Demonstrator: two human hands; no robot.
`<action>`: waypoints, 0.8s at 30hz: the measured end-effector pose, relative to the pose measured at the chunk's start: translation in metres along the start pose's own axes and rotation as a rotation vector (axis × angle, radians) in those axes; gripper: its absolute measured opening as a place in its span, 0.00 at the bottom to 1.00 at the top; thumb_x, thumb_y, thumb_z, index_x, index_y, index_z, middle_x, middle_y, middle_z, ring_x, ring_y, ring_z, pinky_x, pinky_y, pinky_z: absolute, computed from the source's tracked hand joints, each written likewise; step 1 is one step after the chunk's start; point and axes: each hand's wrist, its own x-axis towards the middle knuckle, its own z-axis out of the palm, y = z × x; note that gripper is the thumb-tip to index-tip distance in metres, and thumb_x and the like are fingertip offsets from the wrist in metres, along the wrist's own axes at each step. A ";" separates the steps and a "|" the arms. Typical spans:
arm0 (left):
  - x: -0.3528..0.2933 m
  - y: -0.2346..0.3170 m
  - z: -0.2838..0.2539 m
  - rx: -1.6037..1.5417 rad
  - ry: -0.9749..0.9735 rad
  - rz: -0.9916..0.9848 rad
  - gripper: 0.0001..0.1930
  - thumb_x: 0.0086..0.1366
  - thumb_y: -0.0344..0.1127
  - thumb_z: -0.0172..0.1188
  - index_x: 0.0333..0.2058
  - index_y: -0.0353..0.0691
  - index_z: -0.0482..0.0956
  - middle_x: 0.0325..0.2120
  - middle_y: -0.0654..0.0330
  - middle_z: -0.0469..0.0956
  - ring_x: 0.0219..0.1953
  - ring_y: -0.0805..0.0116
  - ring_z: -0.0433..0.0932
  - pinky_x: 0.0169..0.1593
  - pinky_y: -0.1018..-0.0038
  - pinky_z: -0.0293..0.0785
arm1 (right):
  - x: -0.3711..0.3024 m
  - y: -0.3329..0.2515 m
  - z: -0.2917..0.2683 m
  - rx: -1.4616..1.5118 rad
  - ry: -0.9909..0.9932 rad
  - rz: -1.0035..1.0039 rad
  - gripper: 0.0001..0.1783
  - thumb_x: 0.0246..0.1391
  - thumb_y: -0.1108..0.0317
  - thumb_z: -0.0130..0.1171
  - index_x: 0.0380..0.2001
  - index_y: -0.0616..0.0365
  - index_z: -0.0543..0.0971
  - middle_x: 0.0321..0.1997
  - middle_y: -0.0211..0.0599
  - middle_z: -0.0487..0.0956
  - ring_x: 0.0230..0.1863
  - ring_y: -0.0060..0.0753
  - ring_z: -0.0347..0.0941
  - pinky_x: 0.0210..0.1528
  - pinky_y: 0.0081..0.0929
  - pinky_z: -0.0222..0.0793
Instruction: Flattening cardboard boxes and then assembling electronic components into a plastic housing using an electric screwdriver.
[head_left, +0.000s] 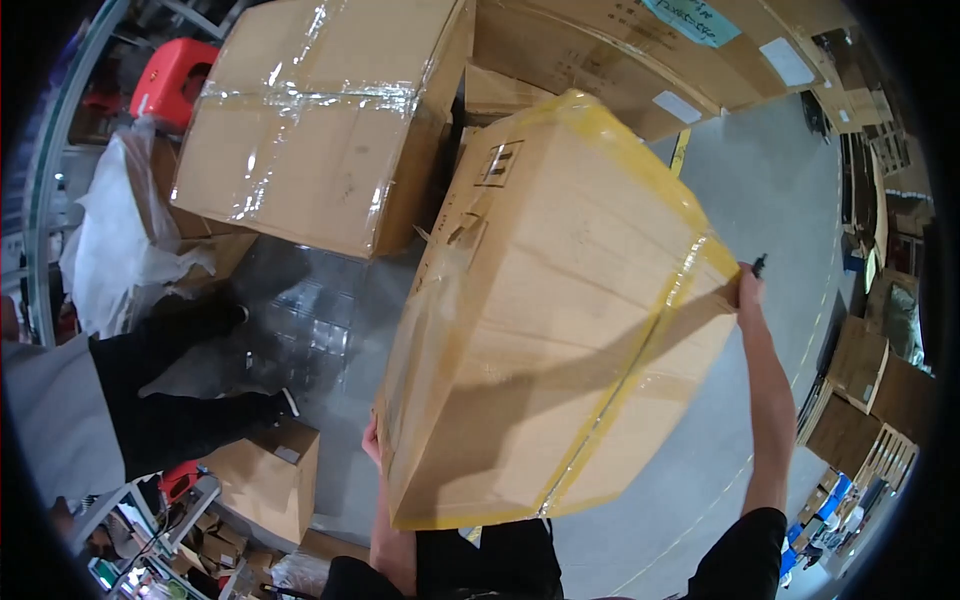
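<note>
A big brown box [590, 290] sealed with yellow tape was tilted in front of the person, spanning the space between two bare hands. The left hand [371, 440] grasped its lower left edge and the right hand [749, 290] its right corner, fingers partly hidden, a small black object [759, 266] jutting from the right. Beyond, to the left, sat another carton [300, 130].

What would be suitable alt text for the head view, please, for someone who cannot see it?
A large, yellow-taped cardboard box fills the middle, held between the left-hand grip low at left and the right-hand grip at its right corner. Another taped box sits upper left; a person in dark trousers stands at left.
</note>
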 end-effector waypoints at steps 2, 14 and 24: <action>-0.022 0.027 -0.002 0.191 0.097 0.211 0.13 0.61 0.30 0.52 0.43 0.31 0.77 0.36 0.51 0.79 0.37 0.63 0.79 0.42 0.70 0.76 | -0.029 -0.016 -0.043 0.123 -0.019 -0.005 0.26 0.48 0.49 0.53 0.40 0.60 0.79 0.38 0.36 0.77 0.41 0.31 0.70 0.44 0.30 0.66; -0.043 0.183 0.027 -0.012 -0.558 0.763 0.24 0.60 0.36 0.39 0.50 0.26 0.69 0.53 0.46 0.68 0.57 0.55 0.67 0.59 0.62 0.62 | -0.193 -0.260 -0.222 0.822 -0.488 -0.664 0.23 0.64 0.59 0.41 0.59 0.55 0.65 0.58 0.26 0.68 0.55 0.19 0.63 0.56 0.20 0.56; -0.121 0.318 0.173 -0.365 -0.391 0.595 0.30 0.63 0.47 0.42 0.62 0.46 0.55 0.63 0.58 0.56 0.65 0.60 0.51 0.62 0.51 0.51 | -0.442 -0.390 -0.072 0.658 -1.065 -0.955 0.27 0.58 0.56 0.53 0.57 0.58 0.67 0.57 0.31 0.70 0.55 0.23 0.64 0.54 0.26 0.62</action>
